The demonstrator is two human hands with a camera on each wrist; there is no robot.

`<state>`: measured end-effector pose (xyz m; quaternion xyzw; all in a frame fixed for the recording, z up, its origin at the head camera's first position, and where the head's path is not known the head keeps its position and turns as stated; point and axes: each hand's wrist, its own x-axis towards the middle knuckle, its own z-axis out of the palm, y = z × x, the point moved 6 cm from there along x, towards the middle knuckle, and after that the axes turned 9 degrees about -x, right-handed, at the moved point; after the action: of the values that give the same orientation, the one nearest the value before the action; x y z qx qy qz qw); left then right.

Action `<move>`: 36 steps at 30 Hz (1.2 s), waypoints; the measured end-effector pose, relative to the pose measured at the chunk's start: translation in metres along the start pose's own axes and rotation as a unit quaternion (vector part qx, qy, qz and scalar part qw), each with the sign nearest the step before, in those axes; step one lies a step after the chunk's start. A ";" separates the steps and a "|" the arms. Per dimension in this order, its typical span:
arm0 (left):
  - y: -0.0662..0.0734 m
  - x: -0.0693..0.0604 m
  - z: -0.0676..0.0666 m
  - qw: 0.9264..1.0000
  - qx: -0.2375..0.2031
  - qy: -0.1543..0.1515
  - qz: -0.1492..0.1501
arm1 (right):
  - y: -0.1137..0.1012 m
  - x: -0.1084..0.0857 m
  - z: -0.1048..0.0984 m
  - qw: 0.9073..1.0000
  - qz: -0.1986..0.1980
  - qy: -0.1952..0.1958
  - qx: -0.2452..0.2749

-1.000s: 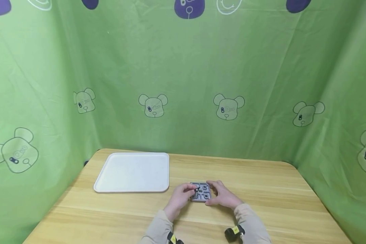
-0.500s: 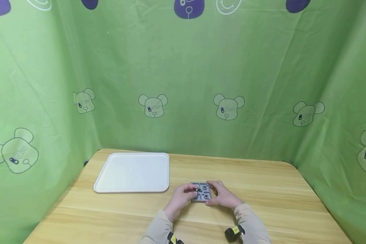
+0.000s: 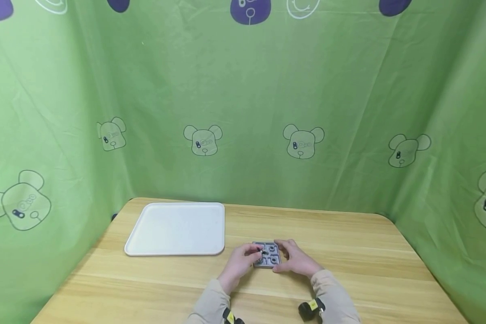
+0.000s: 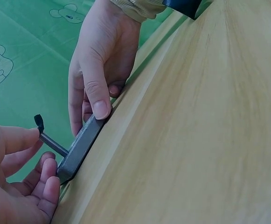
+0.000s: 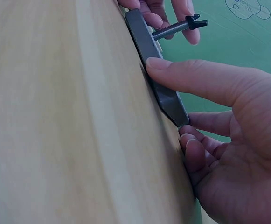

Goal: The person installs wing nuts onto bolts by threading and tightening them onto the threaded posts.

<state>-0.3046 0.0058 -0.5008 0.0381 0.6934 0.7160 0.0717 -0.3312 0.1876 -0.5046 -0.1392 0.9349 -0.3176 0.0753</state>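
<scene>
Grey plate [image 4: 82, 150] holds screw [image 4: 54, 144] — left hand [image 3: 239, 262] pinching it, seemingly.

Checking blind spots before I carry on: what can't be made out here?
Tip of the wing bolt, wrist views: hidden behind or inside the grey plate.
Left part of the plate, head view: partly covered by the left hand.
Threads on the bolt, head view: too small to make out.
Left sleeve, head view: cut off by the bottom edge.
</scene>
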 end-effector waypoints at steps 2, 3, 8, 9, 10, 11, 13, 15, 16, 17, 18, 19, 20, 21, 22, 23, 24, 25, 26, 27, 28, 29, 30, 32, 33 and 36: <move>0.000 0.000 0.000 1.000 -0.011 0.000 -0.001 | 0.000 0.000 0.000 1.000 -0.001 0.000 0.000; 0.000 0.000 0.000 1.000 -0.017 0.000 -0.001 | 0.000 0.000 0.000 1.000 -0.001 0.000 0.000; -0.001 0.001 -0.003 0.999 -0.035 0.007 -0.001 | -0.001 -0.001 0.000 1.000 -0.002 -0.001 0.000; -0.001 0.000 -0.003 0.999 -0.035 0.009 -0.001 | -0.001 -0.001 0.000 1.000 -0.002 -0.001 0.000; -0.001 0.000 -0.003 0.999 -0.035 0.010 -0.001 | -0.001 -0.001 0.000 1.000 -0.001 -0.002 -0.001; -0.002 0.000 -0.004 0.999 -0.036 0.011 -0.003 | -0.001 -0.001 0.000 1.000 -0.001 -0.002 -0.001; -0.002 0.000 -0.004 0.999 -0.034 0.010 -0.001 | -0.002 -0.002 0.000 1.000 0.000 -0.003 0.000; -0.002 0.000 -0.003 0.999 -0.034 0.008 0.000 | -0.002 -0.002 0.000 1.000 0.001 -0.003 0.000; -0.002 0.000 -0.003 0.999 -0.034 0.007 0.001 | -0.002 -0.002 0.000 1.000 0.001 -0.002 0.000; -0.002 0.000 -0.003 0.999 -0.033 0.006 0.002 | -0.002 -0.002 -0.001 1.000 0.001 -0.002 0.000; -0.002 0.000 -0.003 0.999 -0.033 0.005 0.001 | -0.002 -0.002 -0.001 1.000 0.002 -0.002 0.000; -0.002 0.000 -0.002 0.999 -0.034 0.004 0.001 | -0.002 -0.002 -0.001 1.000 0.002 -0.002 -0.001; -0.002 0.000 -0.002 0.999 -0.036 0.004 0.001 | -0.002 -0.002 -0.001 1.000 0.002 -0.002 -0.001; -0.002 0.000 -0.002 0.999 -0.037 0.003 0.000 | -0.002 -0.002 -0.001 1.000 0.002 -0.002 -0.001; -0.002 -0.001 -0.002 0.999 -0.037 0.002 -0.002 | -0.002 -0.002 -0.001 1.000 0.003 -0.002 -0.001; -0.002 -0.001 -0.002 0.999 -0.038 0.001 -0.004 | -0.002 -0.002 -0.001 1.000 0.003 -0.002 -0.002; -0.002 -0.001 -0.001 0.999 -0.040 0.000 -0.004 | -0.002 -0.002 -0.001 1.000 0.003 -0.002 -0.002; -0.002 -0.001 -0.001 0.999 -0.041 -0.001 -0.003 | -0.002 -0.002 -0.001 1.000 0.003 -0.002 -0.003; -0.002 -0.001 -0.001 0.999 -0.041 -0.002 -0.003 | -0.002 -0.002 -0.001 1.000 0.003 -0.002 -0.003; -0.002 -0.001 -0.001 0.999 -0.042 -0.003 -0.004 | -0.002 -0.002 0.000 1.000 0.002 -0.002 -0.003; -0.002 -0.001 -0.001 0.999 -0.042 -0.004 -0.003 | -0.002 -0.002 0.000 1.000 0.002 -0.002 -0.002; -0.002 -0.001 -0.001 0.999 -0.043 -0.006 -0.003 | -0.002 -0.001 0.000 1.000 0.001 -0.003 -0.002; -0.002 -0.001 -0.001 0.999 -0.043 -0.006 -0.003 | -0.002 -0.001 0.000 1.000 0.001 -0.003 -0.002; -0.002 -0.001 -0.001 0.999 -0.043 -0.007 -0.005 | -0.001 -0.001 0.000 1.000 0.000 -0.004 0.000; -0.002 -0.001 -0.001 0.999 -0.042 -0.007 -0.006 | -0.001 -0.001 0.000 1.000 -0.001 -0.004 0.000; -0.003 0.000 -0.001 0.999 -0.036 -0.004 -0.004 | -0.001 -0.001 -0.001 1.000 -0.003 -0.003 0.000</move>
<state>-0.3044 0.0051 -0.5035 0.0356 0.6669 0.7400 0.0792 -0.3305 0.1872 -0.5033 -0.1427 0.9344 -0.3170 0.0776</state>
